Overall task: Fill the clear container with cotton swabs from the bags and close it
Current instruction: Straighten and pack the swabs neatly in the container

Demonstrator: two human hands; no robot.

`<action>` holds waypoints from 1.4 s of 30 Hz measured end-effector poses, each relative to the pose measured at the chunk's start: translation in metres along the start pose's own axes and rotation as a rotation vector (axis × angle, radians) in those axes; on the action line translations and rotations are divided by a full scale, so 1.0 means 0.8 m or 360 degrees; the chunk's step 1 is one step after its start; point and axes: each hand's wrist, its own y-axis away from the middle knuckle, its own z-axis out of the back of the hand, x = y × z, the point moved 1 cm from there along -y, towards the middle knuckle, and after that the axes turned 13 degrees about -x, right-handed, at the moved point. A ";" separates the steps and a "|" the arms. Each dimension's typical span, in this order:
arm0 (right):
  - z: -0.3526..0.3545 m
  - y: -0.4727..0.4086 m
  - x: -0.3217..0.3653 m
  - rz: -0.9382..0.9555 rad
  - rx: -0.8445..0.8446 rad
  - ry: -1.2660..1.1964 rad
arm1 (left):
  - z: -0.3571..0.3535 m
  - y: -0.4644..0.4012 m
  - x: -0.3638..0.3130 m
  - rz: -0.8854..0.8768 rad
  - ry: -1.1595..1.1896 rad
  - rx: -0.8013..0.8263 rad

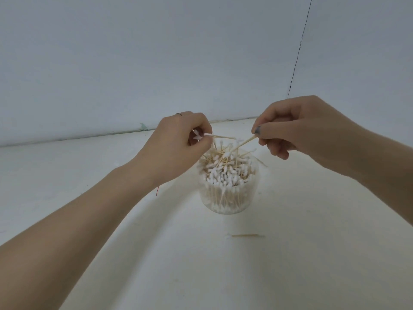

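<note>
While both hands hover over the round clear plastic container [228, 193], the left hand [178, 142] and right hand [297, 128] each keep a pinching grip on wooden cotton swabs [225, 173]; one stray swab [245, 236] lies at 6 o'clock on the white table [134, 253].

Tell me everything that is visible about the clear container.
The clear container is a round tub of see-through plastic, standing upright on the white surface between the two hands. It has no lid on. Cotton swabs with wooden sticks pack it upright, and loose ones lie heaped across its top, some jutting past the rim. Neither hand visibly touches its wall.

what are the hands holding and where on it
Left hand pinches cotton swabs near their white tips; right hand pinches one swab by its upper end.
</note>
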 end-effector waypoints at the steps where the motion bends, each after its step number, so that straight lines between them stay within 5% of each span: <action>1: -0.001 0.000 -0.001 -0.0034 0.0011 -0.0019 | 0.000 0.000 0.000 0.0025 0.0011 0.0018; 10: -0.001 0.004 -0.006 0.0063 0.0140 0.0445 | -0.006 0.013 0.003 0.0130 0.0129 0.0171; 17: -0.005 0.001 -0.005 0.0017 0.0286 0.0458 | 0.002 0.015 -0.001 0.0116 0.0290 0.0091; 22: -0.017 0.003 -0.021 -0.0092 0.0371 0.0384 | -0.006 0.023 0.005 0.0115 0.0185 0.0313; 42: -0.014 -0.004 -0.029 0.0066 0.0132 0.0532 | -0.013 0.015 0.015 0.0093 -0.0051 0.0335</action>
